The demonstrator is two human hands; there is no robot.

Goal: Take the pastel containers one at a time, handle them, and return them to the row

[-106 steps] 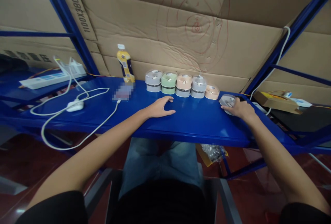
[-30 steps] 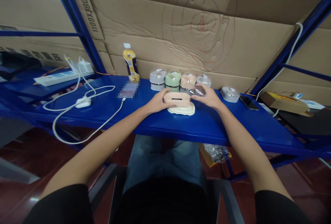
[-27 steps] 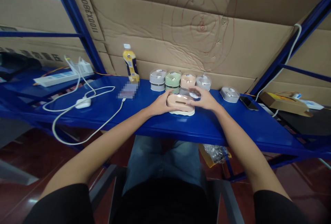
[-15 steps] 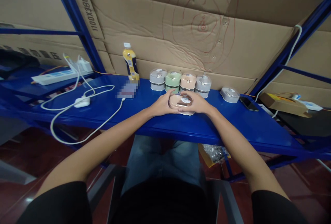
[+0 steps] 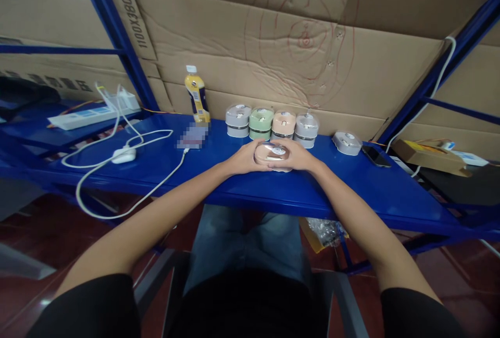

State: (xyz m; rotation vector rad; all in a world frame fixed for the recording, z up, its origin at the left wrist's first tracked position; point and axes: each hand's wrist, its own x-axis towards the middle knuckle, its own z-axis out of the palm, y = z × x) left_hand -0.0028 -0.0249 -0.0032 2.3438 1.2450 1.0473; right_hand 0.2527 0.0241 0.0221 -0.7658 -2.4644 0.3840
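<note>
- Both hands, left hand (image 5: 242,158) and right hand (image 5: 300,154), closed around peach lidded container (image 5: 270,154), frame center, on blue shelf (image 5: 344,187).
- Four pastel containers (image 5: 272,124) just behind; drink bottle (image 5: 197,96) center-left.

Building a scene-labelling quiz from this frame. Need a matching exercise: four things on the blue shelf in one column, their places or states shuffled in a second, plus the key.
Things
1. pink container
2. yellow bottle
3. green container
4. lone clear lid

Places or states
A. second from the left in the back row of four
B. lies by itself on the blue shelf, next to a dark phone
C. gripped between the left hand and the right hand
D. stands upright against the cardboard, left of the row

Pairs: 1-C, 2-D, 3-A, 4-B
</note>
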